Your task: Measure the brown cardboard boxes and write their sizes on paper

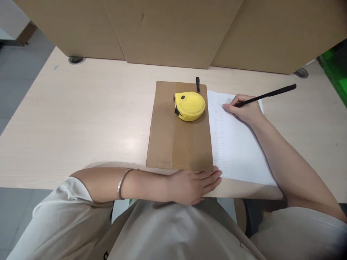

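My right hand (245,108) is closed around a long black pen (273,92), its tip near the upper left part of a white sheet of paper (241,148). Faint lines of writing run down the sheet's left side. Beside the paper lies a flat brown cardboard piece (162,133), and on it rests a yellow tape measure (191,104) with a black wrist strap. My left hand (193,186) lies flat at the table's front edge, fingers stretched out. Its fingertips reach the cardboard's lower right corner and the paper's lower left corner.
Large cardboard panels (168,32) stand along the back of the pale wooden table (94,119). Round cable holes sit in the tabletop at the back left (76,60) and back right (301,73). A tiny pale scrap (55,67) lies near the left edge.
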A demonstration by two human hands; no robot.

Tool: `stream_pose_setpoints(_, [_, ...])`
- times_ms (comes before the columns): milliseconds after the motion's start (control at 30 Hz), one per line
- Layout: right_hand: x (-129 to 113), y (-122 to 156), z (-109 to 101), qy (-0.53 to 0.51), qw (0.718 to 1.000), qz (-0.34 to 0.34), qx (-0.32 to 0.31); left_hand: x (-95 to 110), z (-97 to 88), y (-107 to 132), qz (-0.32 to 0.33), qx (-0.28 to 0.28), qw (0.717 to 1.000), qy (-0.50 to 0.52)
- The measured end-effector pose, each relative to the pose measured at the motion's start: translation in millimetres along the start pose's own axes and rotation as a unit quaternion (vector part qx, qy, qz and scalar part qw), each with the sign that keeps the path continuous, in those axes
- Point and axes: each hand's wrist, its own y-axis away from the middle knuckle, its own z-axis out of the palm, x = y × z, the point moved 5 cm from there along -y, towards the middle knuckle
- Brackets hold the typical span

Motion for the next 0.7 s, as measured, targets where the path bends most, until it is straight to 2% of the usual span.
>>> stream_pose_setpoints(133, [3.1, -1.4, -1.8, 0.018, 1.000, 0.002, 0.006, -0.5, 1.0, -0.9, -0.003, -0.029, 1.000, -0.002])
stream_pose_setpoints(500, [13.4, -9.8, -4.2, 0.059, 0.998, -0.008, 0.011, -0.5, -2.3, -0.2, 0.000, -0.008, 1.000, 0.002])
stream_pose_setpoints(600, [12.8, -8.7, -5.3, 0.114, 0.993, 0.036, 0.002, -0.6, -3.0, 0.0, 0.004, 0.004, 1.000, 0.005])
stream_pose_setpoints(700, [12.6, -7.0, -11.1, 0.212, 0.972, 0.103, 0.002, -0.8, -4.5, -0.2, 0.005, 0.005, 1.000, -0.005])
